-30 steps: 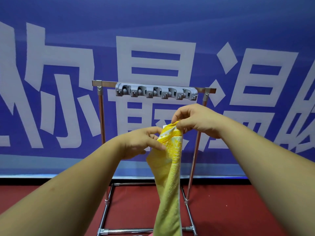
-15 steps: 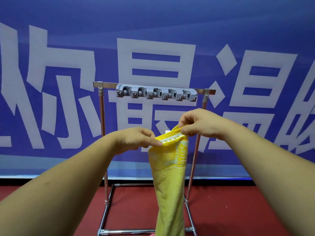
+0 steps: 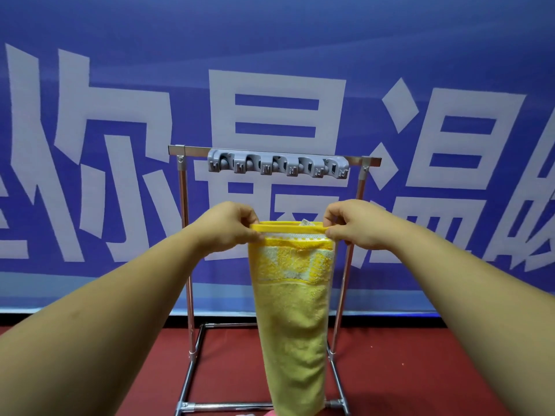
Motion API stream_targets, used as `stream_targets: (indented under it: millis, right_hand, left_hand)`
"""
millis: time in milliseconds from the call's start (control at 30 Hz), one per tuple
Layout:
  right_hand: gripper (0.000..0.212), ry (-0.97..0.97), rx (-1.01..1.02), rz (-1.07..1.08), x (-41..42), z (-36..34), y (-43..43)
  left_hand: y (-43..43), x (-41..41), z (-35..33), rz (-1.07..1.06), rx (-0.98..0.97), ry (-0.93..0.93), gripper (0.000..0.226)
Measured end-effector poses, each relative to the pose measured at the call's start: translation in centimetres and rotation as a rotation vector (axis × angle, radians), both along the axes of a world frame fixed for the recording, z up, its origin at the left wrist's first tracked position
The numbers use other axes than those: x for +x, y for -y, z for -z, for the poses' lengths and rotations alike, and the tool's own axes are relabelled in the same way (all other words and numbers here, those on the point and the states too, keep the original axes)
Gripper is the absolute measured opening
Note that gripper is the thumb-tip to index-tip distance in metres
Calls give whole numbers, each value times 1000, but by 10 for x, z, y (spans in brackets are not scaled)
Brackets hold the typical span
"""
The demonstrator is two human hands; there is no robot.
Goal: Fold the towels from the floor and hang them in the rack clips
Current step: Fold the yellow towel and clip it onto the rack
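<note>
Pinches the top-left corner of the yellow towel [image 3: 291,310] with the left hand [image 3: 228,228] and the top-right corner with the right hand [image 3: 354,225], fingers curled over the hem. Holds it at centre frame, in front of the metal rack [image 3: 183,235] and below the grey clip strip [image 3: 277,166], not touching the clips. Spreads wider than half a second ago, pulling the once-bunched top edge taut and level. Hangs folded and narrow down to the bottom edge, over the red floor [image 3: 420,370].
</note>
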State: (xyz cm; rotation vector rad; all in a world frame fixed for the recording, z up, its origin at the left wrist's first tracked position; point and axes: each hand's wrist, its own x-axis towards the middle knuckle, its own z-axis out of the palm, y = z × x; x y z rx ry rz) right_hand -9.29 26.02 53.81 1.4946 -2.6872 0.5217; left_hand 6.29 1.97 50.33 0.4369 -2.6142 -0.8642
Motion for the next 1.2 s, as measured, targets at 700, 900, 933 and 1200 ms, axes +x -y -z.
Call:
stream_targets:
  millis: [700,900,933,1200]
  right_hand:
    - [30,163,-365,202,-6,12,8]
    - [24,299,-469,245,-10,18,19]
    - [19,314,-470,249,-10,19,21]
    - [17,416,-507,241,-9,26,33]
  left_hand:
    - [2,-15,11,-62,537,-377,28]
    - [-9,-27,17,-133,679,-288,16]
    - [-10,-29,18,-133,695,-274,17]
    - [-28,-42,25,-159,693,-287,22]
